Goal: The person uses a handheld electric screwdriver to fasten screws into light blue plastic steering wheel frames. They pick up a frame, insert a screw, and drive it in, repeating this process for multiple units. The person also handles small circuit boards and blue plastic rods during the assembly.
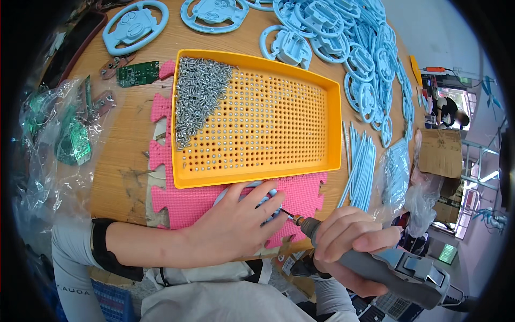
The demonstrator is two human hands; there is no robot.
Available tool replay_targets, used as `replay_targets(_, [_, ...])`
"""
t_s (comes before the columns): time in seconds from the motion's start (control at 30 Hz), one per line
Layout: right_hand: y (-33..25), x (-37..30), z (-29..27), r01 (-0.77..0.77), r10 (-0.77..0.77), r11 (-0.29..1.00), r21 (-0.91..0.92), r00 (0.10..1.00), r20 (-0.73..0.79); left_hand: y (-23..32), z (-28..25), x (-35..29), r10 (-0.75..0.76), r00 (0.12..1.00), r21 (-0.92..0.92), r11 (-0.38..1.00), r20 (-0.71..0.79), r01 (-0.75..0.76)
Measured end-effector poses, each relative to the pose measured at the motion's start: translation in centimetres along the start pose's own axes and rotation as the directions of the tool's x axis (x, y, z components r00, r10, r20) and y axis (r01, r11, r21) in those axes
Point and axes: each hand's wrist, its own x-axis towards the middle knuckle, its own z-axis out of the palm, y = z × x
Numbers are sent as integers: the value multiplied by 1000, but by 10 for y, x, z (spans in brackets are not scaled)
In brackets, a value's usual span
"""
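Observation:
My left hand lies over a light blue toy steering wheel part, its fingers spread and bent around it, holding it on the pink foam mat. Much of the part is hidden under the hand. In my right hand is a grey electric screwdriver, gripped around its body. Its thin bit points left, with the tip among my left fingertips at the part. Just beyond the hands sits a yellow tray with a perforated bed, where small silver screws are heaped at the left and others stand in holes.
Many blue steering wheel parts are piled at the far right, with blue sticks nearer. Left of the tray are a green circuit board and a clear plastic bag. A person is in the right background.

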Motion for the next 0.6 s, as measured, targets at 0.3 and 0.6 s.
replay_targets(0.3, [0,0,2,26,-24,998,-52,999,45,1,1,2,-1,1000,-12,1000,-8,1])
replay_targets(0.6, [10,-5,4,25,-26,1000,8,997,68,1,2,-2,12,1000,27,1000,6,-13])
